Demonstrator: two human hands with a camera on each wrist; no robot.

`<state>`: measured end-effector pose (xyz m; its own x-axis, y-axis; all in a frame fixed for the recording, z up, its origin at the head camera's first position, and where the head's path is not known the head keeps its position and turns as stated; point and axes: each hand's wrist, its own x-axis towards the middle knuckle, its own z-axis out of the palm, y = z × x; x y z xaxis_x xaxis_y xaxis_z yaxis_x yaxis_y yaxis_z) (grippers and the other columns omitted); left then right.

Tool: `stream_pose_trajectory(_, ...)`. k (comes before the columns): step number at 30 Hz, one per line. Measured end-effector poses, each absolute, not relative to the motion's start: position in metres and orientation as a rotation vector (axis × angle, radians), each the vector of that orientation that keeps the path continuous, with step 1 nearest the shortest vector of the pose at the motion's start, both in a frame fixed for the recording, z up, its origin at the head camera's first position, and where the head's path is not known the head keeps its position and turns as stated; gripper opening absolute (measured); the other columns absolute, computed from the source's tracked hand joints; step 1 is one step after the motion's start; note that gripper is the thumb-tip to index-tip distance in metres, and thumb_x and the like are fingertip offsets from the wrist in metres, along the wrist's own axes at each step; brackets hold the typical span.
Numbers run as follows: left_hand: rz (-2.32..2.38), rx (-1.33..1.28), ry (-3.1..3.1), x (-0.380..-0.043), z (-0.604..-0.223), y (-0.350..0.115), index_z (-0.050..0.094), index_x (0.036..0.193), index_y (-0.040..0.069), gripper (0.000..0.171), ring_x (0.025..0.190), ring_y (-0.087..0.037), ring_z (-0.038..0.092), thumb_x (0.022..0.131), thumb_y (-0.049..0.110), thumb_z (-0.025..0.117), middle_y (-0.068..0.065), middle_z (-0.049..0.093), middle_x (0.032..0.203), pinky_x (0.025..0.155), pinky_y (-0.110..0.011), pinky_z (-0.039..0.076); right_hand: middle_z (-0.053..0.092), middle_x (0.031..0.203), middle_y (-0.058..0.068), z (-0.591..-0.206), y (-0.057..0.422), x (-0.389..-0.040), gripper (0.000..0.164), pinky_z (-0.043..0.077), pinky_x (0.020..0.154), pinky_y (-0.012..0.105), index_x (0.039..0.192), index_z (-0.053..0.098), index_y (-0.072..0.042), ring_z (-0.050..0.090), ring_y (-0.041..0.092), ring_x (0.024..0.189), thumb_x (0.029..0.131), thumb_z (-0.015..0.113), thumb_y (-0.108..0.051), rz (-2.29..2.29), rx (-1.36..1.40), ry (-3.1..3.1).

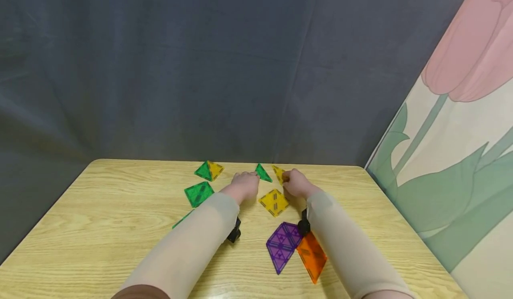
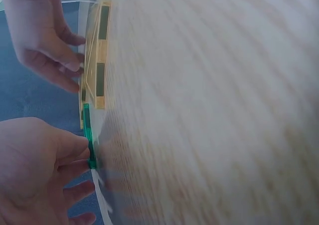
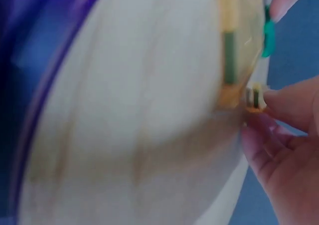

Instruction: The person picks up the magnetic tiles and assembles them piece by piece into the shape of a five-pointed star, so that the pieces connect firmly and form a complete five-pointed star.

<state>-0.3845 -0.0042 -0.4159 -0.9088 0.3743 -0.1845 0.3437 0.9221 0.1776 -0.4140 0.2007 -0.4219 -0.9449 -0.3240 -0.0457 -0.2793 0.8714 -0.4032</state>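
Near the table's far edge, my left hand (image 1: 245, 186) pinches a green triangular magnetic tile (image 1: 262, 173) between thumb and finger. The left wrist view shows this green tile (image 2: 89, 135) edge-on, held at its near end. To the right, my right hand (image 1: 297, 183) pinches a yellow triangular tile (image 1: 278, 173) by its right side. In the right wrist view a corner of the yellow triangle (image 3: 255, 98) shows at the fingertips. A yellow square tile (image 1: 274, 202) lies in front of the two triangles, between the hands.
Purple tiles (image 1: 282, 245) and an orange tile (image 1: 312, 256) lie nearer, by the right forearm. Left of the left hand are a green square tile (image 1: 198, 194) and a green triangle (image 1: 203, 171) beside a yellow one (image 1: 215, 170). A dark curtain (image 1: 200, 67) hangs behind the table.
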Motion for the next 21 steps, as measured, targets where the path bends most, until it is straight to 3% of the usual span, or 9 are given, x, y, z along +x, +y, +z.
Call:
stream_pose_trajectory(3, 0.212, 0.557, 2.851, -0.385, -0.415, -0.006, 0.038, 0.153, 0.016, 0.05, 0.145, -0.03, 0.024, 0.104, 0.008, 0.041, -0.001, 0.026, 0.161, 0.117, -0.052, 0.016, 0.061, 0.106, 0.016, -0.417, 0.194, -0.412, 0.031, 0.049, 0.087, 0.04, 0.123, 0.066, 0.001, 0.054, 0.026, 0.09, 0.093, 0.057, 0.002, -0.55, -0.533, 2.893)
stream_pose_trajectory(7, 0.229, 0.549, 2.837, -0.384, -0.415, -0.007, 0.035, 0.155, 0.017, 0.051, 0.147, -0.029, 0.018, 0.105, 0.01, 0.041, -0.003, 0.022, 0.162, 0.117, -0.052, 0.015, 0.053, 0.129, 0.021, -0.412, 0.19, -0.405, 0.04, 0.04, 0.105, 0.046, 0.139, 0.057, -0.004, 0.051, 0.034, 0.117, 0.099, 0.055, -0.006, -0.378, -0.546, 2.908)
stream_pose_trajectory(10, 0.249, 0.518, 2.833, -0.384, -0.417, -0.006, 0.031, 0.157, 0.02, 0.055, 0.147, -0.029, 0.016, 0.104, 0.009, 0.043, -0.006, 0.021, 0.162, 0.118, -0.052, 0.015, 0.043, 0.146, 0.022, -0.414, 0.19, -0.404, 0.044, 0.031, 0.112, 0.049, 0.145, 0.05, -0.004, 0.039, 0.04, 0.134, 0.101, 0.052, -0.007, -0.34, -0.543, 2.897)
stream_pose_trajectory(21, 0.227, 0.508, 2.843, -0.388, -0.422, -0.004, 0.03, 0.157, 0.022, 0.053, 0.147, -0.029, 0.019, 0.106, 0.014, 0.042, -0.005, 0.024, 0.161, 0.117, -0.053, 0.016, 0.035, 0.154, 0.018, -0.415, 0.185, -0.402, 0.05, 0.023, 0.115, 0.052, 0.151, 0.041, -0.008, 0.029, 0.04, 0.141, 0.101, 0.048, -0.006, -0.359, -0.471, 2.83)
